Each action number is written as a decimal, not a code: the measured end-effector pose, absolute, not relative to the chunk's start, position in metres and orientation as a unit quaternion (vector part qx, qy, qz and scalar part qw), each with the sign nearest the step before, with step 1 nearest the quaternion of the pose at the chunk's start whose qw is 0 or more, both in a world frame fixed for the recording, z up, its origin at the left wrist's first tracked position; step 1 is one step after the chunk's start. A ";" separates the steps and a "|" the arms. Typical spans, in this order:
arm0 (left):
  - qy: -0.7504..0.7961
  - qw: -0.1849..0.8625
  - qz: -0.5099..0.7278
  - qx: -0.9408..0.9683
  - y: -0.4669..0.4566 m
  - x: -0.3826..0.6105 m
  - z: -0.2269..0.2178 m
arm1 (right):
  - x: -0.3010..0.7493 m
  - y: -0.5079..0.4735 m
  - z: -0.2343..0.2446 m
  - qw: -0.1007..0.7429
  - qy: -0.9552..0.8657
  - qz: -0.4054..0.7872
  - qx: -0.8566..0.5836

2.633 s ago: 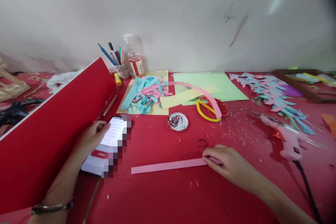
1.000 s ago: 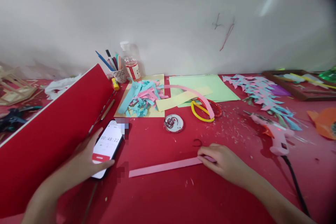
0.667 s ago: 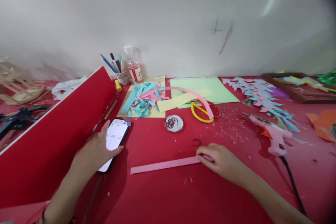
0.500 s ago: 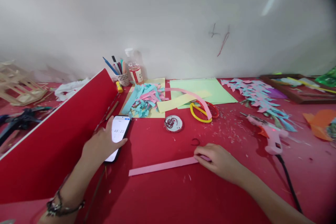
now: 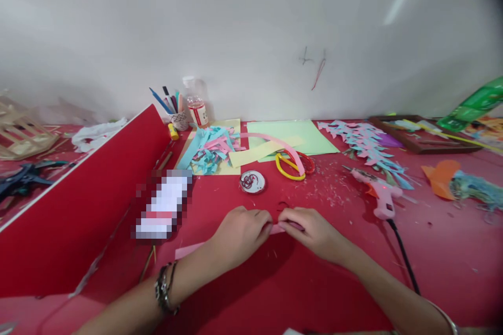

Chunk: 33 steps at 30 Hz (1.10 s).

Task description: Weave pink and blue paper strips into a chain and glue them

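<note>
A long pink paper strip (image 5: 188, 250) lies low across the red table, its left end showing beyond my left forearm. My left hand (image 5: 242, 233) pinches the strip near its right part, fingers curled over it. Close beside it, my right hand (image 5: 310, 229) grips the strip's right end between thumb and fingers. Only a short length shows between the two hands. A dark red curl of thread (image 5: 283, 205) lies just behind them. Farther back sits a small white dish (image 5: 260, 183) holding dark red curls.
A phone (image 5: 163, 207) lies at left beside a red upright board (image 5: 86, 199). Behind are a pile of blue and pink paper strips (image 5: 214, 149), scissors (image 5: 291, 170) and green sheets (image 5: 318, 141). A pink glue gun (image 5: 379, 196) with a black cord lies right.
My left hand has left the phone and moved right to take hold of the pink strip beside my right hand. My right hand still holds the strip's right end.
</note>
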<state>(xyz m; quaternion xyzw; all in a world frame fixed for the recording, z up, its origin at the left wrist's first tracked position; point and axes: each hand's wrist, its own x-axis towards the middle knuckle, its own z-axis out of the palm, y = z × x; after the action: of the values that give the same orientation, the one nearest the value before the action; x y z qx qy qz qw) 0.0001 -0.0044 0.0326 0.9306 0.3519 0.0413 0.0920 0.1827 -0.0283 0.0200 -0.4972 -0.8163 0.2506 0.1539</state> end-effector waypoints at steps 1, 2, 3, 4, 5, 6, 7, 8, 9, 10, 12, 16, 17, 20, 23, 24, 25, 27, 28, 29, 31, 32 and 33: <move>0.351 0.090 0.042 0.931 -0.004 0.000 0.033 | 0.182 -0.029 0.021 0.154 -0.820 0.245 -0.494; 0.354 0.089 0.043 0.930 -0.005 -0.001 0.033 | 0.181 -0.030 0.023 0.154 -0.825 0.235 -0.491; 0.361 0.090 0.045 0.927 -0.006 -0.001 0.032 | 0.180 -0.030 0.024 0.153 -0.830 0.219 -0.489; 0.369 0.096 0.049 0.923 -0.007 -0.002 0.032 | 0.178 -0.032 0.024 0.151 -0.836 0.199 -0.488; 0.377 0.106 0.053 0.919 -0.008 -0.002 0.032 | 0.176 -0.033 0.025 0.148 -0.840 0.178 -0.491; 0.384 0.120 0.058 0.914 -0.010 -0.002 0.031 | 0.173 -0.034 0.025 0.146 -0.841 0.156 -0.496; 0.386 0.137 0.065 0.910 -0.011 -0.003 0.030 | 0.171 -0.036 0.025 0.144 -0.841 0.139 -0.503; 0.386 0.154 0.071 0.907 -0.012 -0.003 0.030 | 0.169 -0.037 0.024 0.143 -0.839 0.127 -0.509; 0.383 0.170 0.076 0.905 -0.013 -0.004 0.029 | 0.167 -0.038 0.023 0.145 -0.838 0.119 -0.513; 0.381 0.181 0.080 0.903 -0.013 -0.005 0.029 | 0.166 -0.038 0.022 0.149 -0.838 0.113 -0.513; 0.378 0.199 0.085 0.900 -0.015 -0.006 0.029 | 0.165 -0.039 0.020 0.158 -0.840 0.103 -0.509; 0.377 0.252 0.095 0.886 -0.017 -0.009 0.035 | 0.169 -0.038 0.020 0.160 -0.851 0.086 -0.493; 0.378 0.266 0.097 0.881 -0.017 -0.010 0.037 | 0.172 -0.038 0.020 0.156 -0.853 0.085 -0.490; 0.392 0.293 0.100 0.866 -0.017 -0.019 0.044 | 0.186 -0.038 0.022 0.142 -0.853 0.084 -0.495; 0.410 0.308 0.100 0.853 -0.015 -0.036 0.048 | 0.210 -0.037 0.023 0.120 -0.839 0.072 -0.526; 0.418 0.308 0.101 0.848 -0.014 -0.043 0.050 | 0.218 -0.038 0.024 0.114 -0.830 0.061 -0.542; 0.428 0.306 0.104 0.844 -0.013 -0.049 0.051 | 0.226 -0.038 0.025 0.113 -0.819 0.045 -0.561; 0.446 0.294 0.110 0.839 -0.011 -0.057 0.054 | 0.236 -0.040 0.030 0.136 -0.786 0.001 -0.602; 0.450 0.285 0.111 0.839 -0.010 -0.058 0.056 | 0.236 -0.041 0.034 0.161 -0.774 -0.014 -0.613; 0.449 0.274 0.111 0.843 -0.010 -0.057 0.058 | 0.233 -0.042 0.038 0.192 -0.769 -0.021 -0.609; 0.436 0.250 0.104 0.858 -0.010 -0.051 0.063 | 0.218 -0.044 0.048 0.244 -0.794 -0.003 -0.557; 0.425 0.238 0.101 0.867 -0.010 -0.047 0.066 | 0.209 -0.045 0.052 0.258 -0.815 0.004 -0.519; 0.414 0.229 0.098 0.875 -0.011 -0.042 0.068 | 0.199 -0.045 0.056 0.242 -0.839 0.017 -0.487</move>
<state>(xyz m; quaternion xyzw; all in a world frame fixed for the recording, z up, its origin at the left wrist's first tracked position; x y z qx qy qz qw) -0.0422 -0.0107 0.0685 0.8753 0.4144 0.0979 0.2290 0.1989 -0.0447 0.0561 -0.4869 -0.8393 0.0169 0.2415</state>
